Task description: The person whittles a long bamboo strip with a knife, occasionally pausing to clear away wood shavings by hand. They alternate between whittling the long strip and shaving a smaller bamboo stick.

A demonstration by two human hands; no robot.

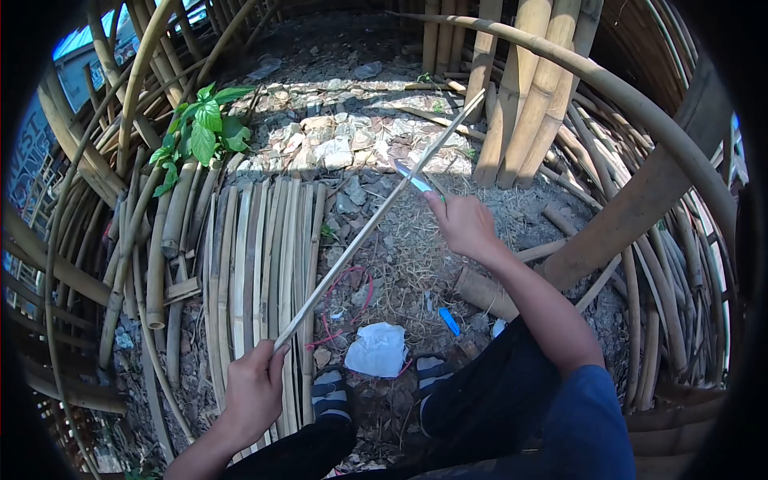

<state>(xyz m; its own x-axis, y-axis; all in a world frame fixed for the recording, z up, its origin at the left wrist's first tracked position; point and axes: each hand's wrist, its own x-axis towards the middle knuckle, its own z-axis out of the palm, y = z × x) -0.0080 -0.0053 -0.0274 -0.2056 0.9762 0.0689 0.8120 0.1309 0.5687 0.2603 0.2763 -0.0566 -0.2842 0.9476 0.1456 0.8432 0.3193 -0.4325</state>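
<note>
My left hand (254, 390) is closed around the lower end of a long, thin bamboo strip (350, 250). The strip slants up and to the right, and its far end looks slightly split or frayed. In my right hand (466, 226) is a knife (414, 177), its blade lying against or just over the upper part of the strip. Most of the knife's handle is hidden by my fingers; a bit of green shows there.
Split bamboo slats (264, 264) lie side by side at left, near a leafy plant (206, 118). Thick bamboo poles (544, 88) and a curved pole (640, 100) stand at right. On the rubble ground are a white bag (376, 350), a blue object (450, 322) and pink string (368, 298).
</note>
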